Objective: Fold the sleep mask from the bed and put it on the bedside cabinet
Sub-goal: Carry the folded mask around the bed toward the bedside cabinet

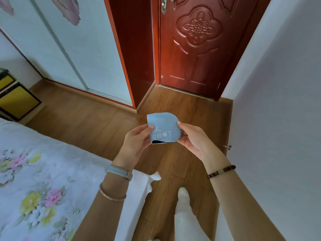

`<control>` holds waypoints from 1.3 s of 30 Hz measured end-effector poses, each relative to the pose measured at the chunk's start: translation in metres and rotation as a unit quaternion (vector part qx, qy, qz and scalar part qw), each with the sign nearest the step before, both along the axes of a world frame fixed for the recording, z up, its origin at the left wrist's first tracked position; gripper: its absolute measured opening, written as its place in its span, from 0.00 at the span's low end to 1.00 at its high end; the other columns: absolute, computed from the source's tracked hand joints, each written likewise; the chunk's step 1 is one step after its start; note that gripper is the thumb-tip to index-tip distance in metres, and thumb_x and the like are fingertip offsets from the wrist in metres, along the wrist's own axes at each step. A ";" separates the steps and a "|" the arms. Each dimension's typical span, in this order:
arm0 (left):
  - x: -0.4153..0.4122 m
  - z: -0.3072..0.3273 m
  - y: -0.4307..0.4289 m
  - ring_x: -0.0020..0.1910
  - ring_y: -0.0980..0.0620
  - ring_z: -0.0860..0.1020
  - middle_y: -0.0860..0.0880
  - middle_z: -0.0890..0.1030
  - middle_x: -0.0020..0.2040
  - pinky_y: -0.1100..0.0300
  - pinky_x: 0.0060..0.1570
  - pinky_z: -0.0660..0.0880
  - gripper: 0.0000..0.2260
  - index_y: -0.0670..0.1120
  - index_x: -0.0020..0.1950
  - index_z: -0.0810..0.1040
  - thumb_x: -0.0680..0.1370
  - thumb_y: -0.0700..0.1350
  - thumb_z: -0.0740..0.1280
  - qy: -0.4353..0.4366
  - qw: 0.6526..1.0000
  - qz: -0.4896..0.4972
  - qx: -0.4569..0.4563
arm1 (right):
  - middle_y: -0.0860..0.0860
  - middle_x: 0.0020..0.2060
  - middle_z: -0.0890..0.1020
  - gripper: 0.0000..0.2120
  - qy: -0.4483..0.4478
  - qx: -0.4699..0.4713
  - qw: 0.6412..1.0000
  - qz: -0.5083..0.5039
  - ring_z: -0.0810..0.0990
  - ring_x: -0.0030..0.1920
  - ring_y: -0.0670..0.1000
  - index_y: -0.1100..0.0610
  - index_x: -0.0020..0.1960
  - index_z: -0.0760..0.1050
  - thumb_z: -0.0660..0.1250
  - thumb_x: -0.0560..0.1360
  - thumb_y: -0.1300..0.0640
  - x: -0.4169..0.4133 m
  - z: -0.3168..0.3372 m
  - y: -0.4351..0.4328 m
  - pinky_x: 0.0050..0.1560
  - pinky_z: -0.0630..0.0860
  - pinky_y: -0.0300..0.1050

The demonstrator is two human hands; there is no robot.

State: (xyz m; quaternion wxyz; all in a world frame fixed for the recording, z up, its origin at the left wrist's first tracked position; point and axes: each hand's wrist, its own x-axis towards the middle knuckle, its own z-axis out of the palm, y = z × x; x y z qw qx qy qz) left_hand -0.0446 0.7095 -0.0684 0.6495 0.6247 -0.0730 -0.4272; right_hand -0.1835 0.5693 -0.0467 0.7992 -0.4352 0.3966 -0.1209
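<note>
Both hands pinch folded sleep mask (164,127) midair.

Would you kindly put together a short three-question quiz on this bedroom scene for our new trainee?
1. True or false: the sleep mask lies flat on the bed.
2. Which hands hold the mask? A) left hand only B) right hand only C) both
3. Fill in: the mask's outer face is light ____ with white writing.

Key:
1. False; it is held up in the air over the wooden floor, already folded over.
2. C; each hand pinches one side edge with its fingers.
3. Blue.
</note>
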 end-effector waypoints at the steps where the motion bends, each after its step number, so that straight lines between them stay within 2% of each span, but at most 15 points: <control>1: 0.006 0.000 -0.014 0.54 0.49 0.85 0.44 0.85 0.56 0.59 0.48 0.82 0.16 0.43 0.63 0.79 0.76 0.46 0.71 -0.001 1.000 0.010 0.000 | 0.60 0.60 0.81 0.13 -0.003 0.002 1.000 0.010 0.81 0.61 0.55 0.60 0.63 0.77 0.66 0.80 0.58 0.009 0.000 -0.017 0.52 0.83 0.45; 6: 0.041 0.004 -0.077 0.53 0.48 0.85 0.44 0.85 0.57 0.57 0.47 0.83 0.16 0.42 0.62 0.79 0.76 0.46 0.71 0.018 0.996 0.083 -0.004 | 0.58 0.60 0.82 0.10 0.003 0.010 0.999 0.053 0.82 0.60 0.55 0.57 0.59 0.79 0.68 0.78 0.58 0.060 0.000 -0.092 0.53 0.83 0.47; 10: 0.072 0.001 -0.103 0.52 0.48 0.86 0.43 0.85 0.57 0.58 0.46 0.83 0.16 0.42 0.62 0.79 0.76 0.46 0.71 0.031 0.990 0.134 -0.007 | 0.57 0.59 0.82 0.12 0.002 0.005 0.994 0.109 0.82 0.60 0.54 0.57 0.61 0.79 0.68 0.79 0.57 0.107 -0.001 -0.130 0.51 0.83 0.45; 12: 0.088 0.000 -0.109 0.51 0.48 0.86 0.43 0.86 0.55 0.57 0.47 0.83 0.16 0.41 0.62 0.79 0.76 0.45 0.71 0.036 0.986 0.163 -0.004 | 0.57 0.59 0.82 0.11 0.000 0.020 0.992 0.127 0.82 0.59 0.54 0.58 0.60 0.79 0.67 0.79 0.57 0.133 -0.002 -0.141 0.50 0.83 0.45; 15: 0.116 -0.001 -0.115 0.48 0.49 0.86 0.44 0.87 0.51 0.59 0.42 0.82 0.14 0.40 0.61 0.80 0.76 0.43 0.71 0.044 0.977 0.205 -0.024 | 0.58 0.58 0.83 0.09 -0.012 0.051 0.988 0.148 0.83 0.57 0.53 0.59 0.57 0.80 0.67 0.79 0.59 0.174 -0.007 -0.154 0.46 0.84 0.44; 20: 0.170 -0.005 -0.122 0.53 0.47 0.85 0.42 0.85 0.56 0.57 0.47 0.82 0.16 0.41 0.62 0.79 0.76 0.45 0.71 0.032 0.970 0.240 -0.009 | 0.57 0.57 0.83 0.07 -0.024 0.062 0.978 0.196 0.84 0.55 0.52 0.58 0.55 0.81 0.68 0.78 0.59 0.249 -0.018 -0.169 0.45 0.83 0.44; 27: 0.269 -0.003 -0.123 0.50 0.48 0.86 0.43 0.86 0.53 0.61 0.43 0.81 0.11 0.42 0.57 0.82 0.76 0.44 0.71 0.022 0.951 0.307 -0.024 | 0.59 0.55 0.82 0.05 -0.024 0.056 0.970 0.236 0.84 0.53 0.54 0.62 0.51 0.81 0.68 0.78 0.62 0.372 -0.018 -0.176 0.40 0.83 0.44; 32: 0.334 0.007 -0.115 0.48 0.50 0.86 0.45 0.87 0.50 0.62 0.41 0.81 0.11 0.43 0.57 0.82 0.76 0.45 0.71 0.013 0.940 0.342 -0.017 | 0.59 0.54 0.82 0.08 -0.028 0.044 0.958 0.282 0.84 0.53 0.54 0.63 0.55 0.80 0.68 0.78 0.62 0.453 -0.008 -0.170 0.46 0.84 0.47; 36: 0.375 0.013 -0.102 0.46 0.53 0.86 0.50 0.88 0.45 0.64 0.39 0.80 0.12 0.42 0.58 0.82 0.77 0.45 0.70 -0.008 0.925 0.379 -0.015 | 0.55 0.49 0.85 0.06 -0.052 0.031 0.943 0.327 0.86 0.48 0.51 0.61 0.54 0.81 0.68 0.78 0.61 0.510 -0.001 -0.156 0.50 0.84 0.49; 39: 0.402 0.016 -0.089 0.47 0.52 0.86 0.48 0.87 0.46 0.64 0.41 0.81 0.13 0.40 0.59 0.82 0.77 0.45 0.70 -0.012 0.915 0.403 -0.014 | 0.55 0.51 0.85 0.07 -0.054 0.036 0.933 0.354 0.85 0.52 0.52 0.61 0.54 0.81 0.68 0.78 0.61 0.548 0.001 -0.143 0.52 0.83 0.49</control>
